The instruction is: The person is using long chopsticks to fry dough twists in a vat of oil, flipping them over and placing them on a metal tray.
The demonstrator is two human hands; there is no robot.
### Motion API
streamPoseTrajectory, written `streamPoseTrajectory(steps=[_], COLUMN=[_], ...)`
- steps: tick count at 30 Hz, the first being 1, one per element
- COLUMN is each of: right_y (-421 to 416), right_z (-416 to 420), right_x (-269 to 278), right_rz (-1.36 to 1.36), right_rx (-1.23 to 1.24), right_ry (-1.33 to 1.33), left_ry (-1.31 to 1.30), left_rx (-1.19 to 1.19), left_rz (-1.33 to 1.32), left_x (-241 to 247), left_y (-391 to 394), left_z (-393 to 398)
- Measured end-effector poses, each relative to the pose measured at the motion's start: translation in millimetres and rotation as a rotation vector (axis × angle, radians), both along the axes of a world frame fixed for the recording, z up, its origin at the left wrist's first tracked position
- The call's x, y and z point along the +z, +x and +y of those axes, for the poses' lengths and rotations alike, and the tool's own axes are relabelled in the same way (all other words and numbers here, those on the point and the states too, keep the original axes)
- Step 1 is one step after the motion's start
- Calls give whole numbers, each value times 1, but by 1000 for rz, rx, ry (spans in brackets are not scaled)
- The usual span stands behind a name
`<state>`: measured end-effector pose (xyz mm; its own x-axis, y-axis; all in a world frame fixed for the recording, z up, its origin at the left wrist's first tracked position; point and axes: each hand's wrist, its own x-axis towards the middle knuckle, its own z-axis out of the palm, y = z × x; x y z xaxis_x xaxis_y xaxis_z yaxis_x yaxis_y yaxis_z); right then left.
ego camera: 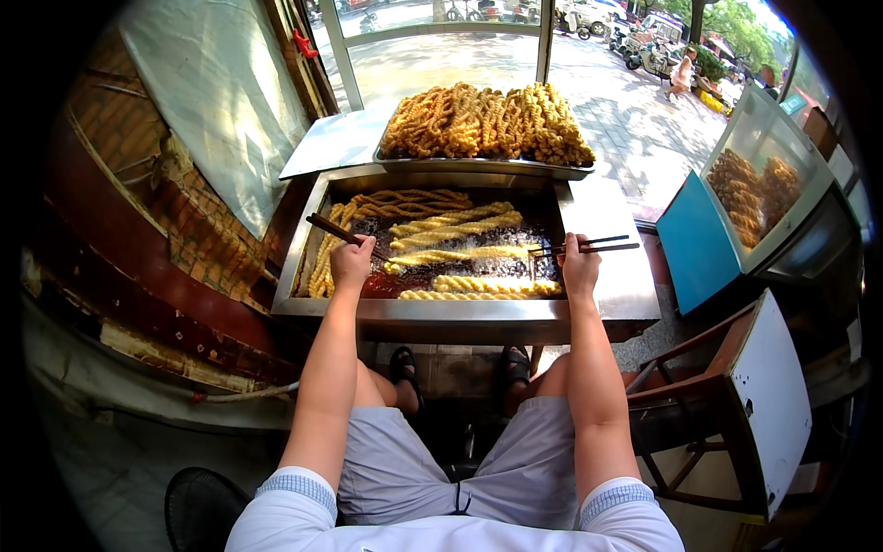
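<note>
My left hand grips a pair of dark chopsticks, their tips at the left end of a pale twisted dough stick in bubbling oil. At that stick's right end are the tips of a second pair of chopsticks, held in my right hand. The oil fills a rectangular metal fryer. Pale dough twists float along its near side, and more pale twists lie farther back. Browner twists rest at the back left, with others along the left wall.
Behind the fryer, a metal tray carries a high pile of fried dough twists. A glass display case with more twists stands right. Nearer, a wooden stool lies tipped over. A plastic sheet hangs at left.
</note>
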<state>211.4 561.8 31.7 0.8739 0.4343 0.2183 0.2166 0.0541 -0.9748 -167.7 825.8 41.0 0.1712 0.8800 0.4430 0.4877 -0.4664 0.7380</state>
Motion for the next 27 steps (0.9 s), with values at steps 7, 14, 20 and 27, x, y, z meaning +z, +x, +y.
streamPoseTrajectory(steps=[7,14,20,27], right_y=[1,3,-5,-7], right_z=[-3,-10,-12,-13], right_x=[0,0,7,10], right_rz=[5,-5,9,2], right_rx=[3,16,40,32], right_ry=[3,5,53,82], left_ry=[9,-6,-220,-281], left_rx=[1,-7,-35,-49], left_rz=[12,-26,-176,-325], left_x=[-3,-2,-8,-8], left_y=[0,6,0,-5], left_z=[1,-2,4,8])
